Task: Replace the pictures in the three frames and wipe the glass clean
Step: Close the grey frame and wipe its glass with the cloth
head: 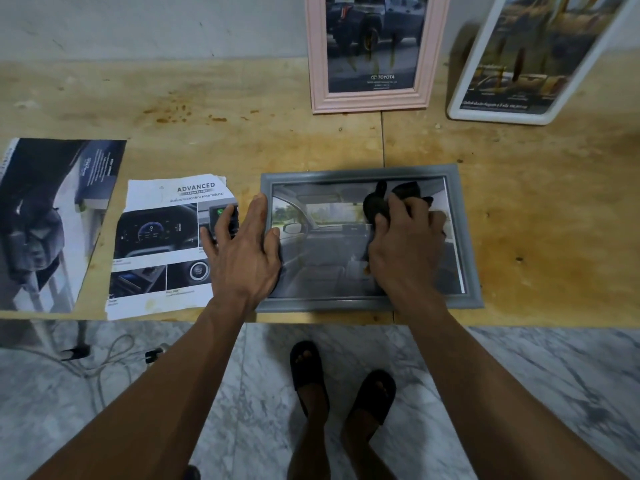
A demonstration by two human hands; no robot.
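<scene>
Two hands on the grey frame lying flat at the table front edge: left hand spread flat, steadying its left side; right hand gripping a dark cloth against the glass. Further back, pink frame and white frame standing upright.

Bare forearms, no sleeves in view, bare lower legs, seemingly black slide sandals
</scene>
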